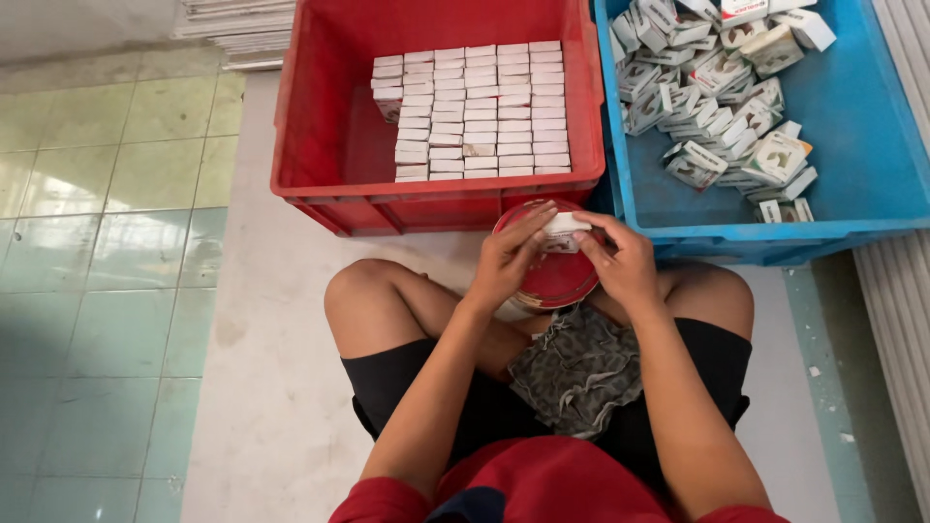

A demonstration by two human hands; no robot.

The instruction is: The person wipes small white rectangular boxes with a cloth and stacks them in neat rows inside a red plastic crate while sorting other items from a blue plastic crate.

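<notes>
Both hands meet over a round red tin [552, 279] that rests between my crossed legs. My left hand [509, 260] and my right hand [620, 261] together grip a small white carton [564, 230] just above the tin's rim. Ahead of me, a red crate [329, 145] holds neat rows of closed white cartons [480, 111]. To its right, a blue crate [852, 145] contains a loose heap of white and green cartons [722, 97], several with flaps open.
A crumpled patterned cloth [576, 373] lies in my lap. I sit on a pale mat [262, 387] over green floor tiles [97, 242]. Stacked flat white sheets [237, 29] sit at the back left; ribbed white panels [896, 320] run along the right.
</notes>
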